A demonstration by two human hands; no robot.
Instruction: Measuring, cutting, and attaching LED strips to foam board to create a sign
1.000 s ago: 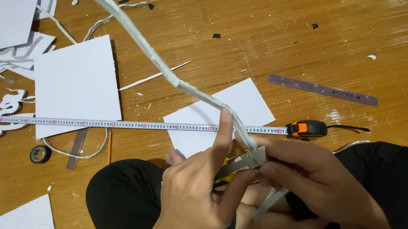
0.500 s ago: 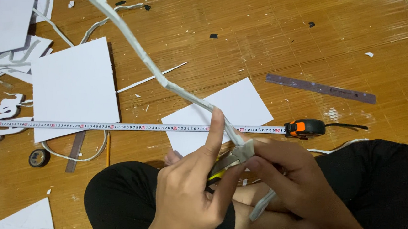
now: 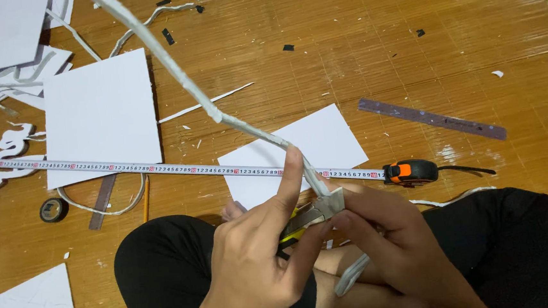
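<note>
White tape-wrapped rod [image 3: 246, 125] pinched by left hand [image 3: 261, 251] fingers and right hand [image 3: 389, 236] fingers, beside pliers [image 3: 310, 214].

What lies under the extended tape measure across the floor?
The tape measure crosses two white sheets, a large one and a smaller one, with bare wooden floor between. Near its orange case, the left hand and wrapped rod cover part of the blade.

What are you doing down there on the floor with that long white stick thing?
A person sits cross-legged on the wooden floor. The left hand works yellow-handled pliers against a long white wrapped rod, forefinger stretched along it. The right hand steadies the rod beside the jaws. A tape measure lies stretched across white sheets.
</note>
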